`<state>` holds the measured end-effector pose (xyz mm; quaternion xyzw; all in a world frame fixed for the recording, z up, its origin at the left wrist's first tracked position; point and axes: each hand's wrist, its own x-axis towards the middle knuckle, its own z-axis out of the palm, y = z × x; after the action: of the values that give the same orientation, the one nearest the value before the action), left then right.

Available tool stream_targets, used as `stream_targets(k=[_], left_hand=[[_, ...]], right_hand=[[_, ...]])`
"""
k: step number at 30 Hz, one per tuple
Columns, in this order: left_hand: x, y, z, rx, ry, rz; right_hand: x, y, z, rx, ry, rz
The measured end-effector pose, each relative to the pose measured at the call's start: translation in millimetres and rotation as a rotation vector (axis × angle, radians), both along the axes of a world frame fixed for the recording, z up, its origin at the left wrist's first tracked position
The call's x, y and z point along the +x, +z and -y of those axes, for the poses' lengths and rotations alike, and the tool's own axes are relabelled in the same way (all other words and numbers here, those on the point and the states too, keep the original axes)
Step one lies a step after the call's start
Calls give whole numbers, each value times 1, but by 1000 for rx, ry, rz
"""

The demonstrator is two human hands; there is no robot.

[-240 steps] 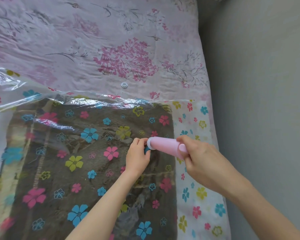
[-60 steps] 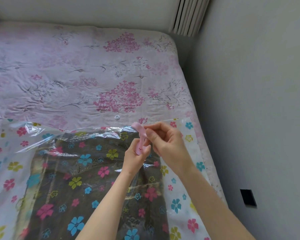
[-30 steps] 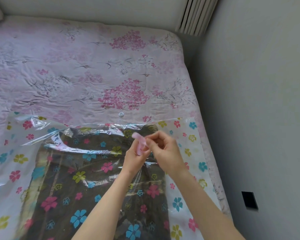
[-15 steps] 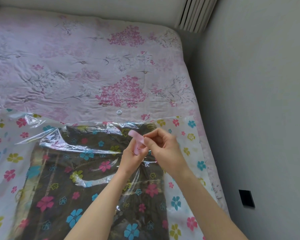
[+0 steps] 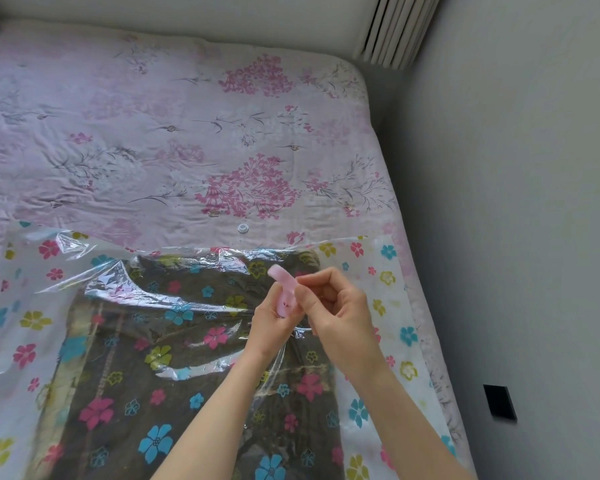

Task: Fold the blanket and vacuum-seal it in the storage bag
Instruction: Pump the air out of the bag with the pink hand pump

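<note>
A clear storage bag printed with coloured flowers lies flat on the bed, with a dark folded blanket inside it. A small pink pump stands tilted on the bag's top near the blanket's far right corner. My left hand grips the pump's lower end where it meets the bag. My right hand pinches the pump's upper part with thumb and fingers. The plastic is pulled up into wrinkles under both hands. The bag's valve is hidden beneath them.
The bed has a pink flowered cover. A small white cap lies on it just beyond the bag's far edge. A grey wall runs along the right, with a radiator in the far corner.
Eight seconds ago the pump lay nearly level in my right hand; now it stands more upright, held by both hands. Over the last second the hands barely moved; the view shifted slightly.
</note>
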<state>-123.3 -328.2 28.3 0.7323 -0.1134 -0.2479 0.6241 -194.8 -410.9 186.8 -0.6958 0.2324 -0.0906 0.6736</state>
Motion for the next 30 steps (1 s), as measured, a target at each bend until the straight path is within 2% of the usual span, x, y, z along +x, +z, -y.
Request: stream_targets(k=[3,6,8,11,13,15,19,21,23,28,30], left_hand=[[1,-1,-2,22,30,4],[3,-3,-3,19,18,-15],[2,1,-2,-10,1,-32],[0,5,-2,-33,-3,-15],[-1,5,-3,-23,10,-8],[0,3,-3,-4,10,-22],[2,-1,-2,31,26,-25],[3,-1,-3,38,21,-20],[3,-1,-1,30,1,-27],[1,4,1,-12,-2,-18],[0,3,1,0,6,-22]], right_hand=[[6,-39,0,-79,-2,-215],[12,-46,5,-102,39,-304],[9,-20,5,-102,24,-235],[-4,23,2,-63,41,-13],[-6,28,3,-42,64,17],[-1,10,4,-94,45,-62],[10,-48,8,-164,73,-346],[15,-57,10,-163,90,-400],[13,-36,10,-142,75,-354],[-2,25,5,-5,69,-9],[-1,20,4,-21,76,-17]])
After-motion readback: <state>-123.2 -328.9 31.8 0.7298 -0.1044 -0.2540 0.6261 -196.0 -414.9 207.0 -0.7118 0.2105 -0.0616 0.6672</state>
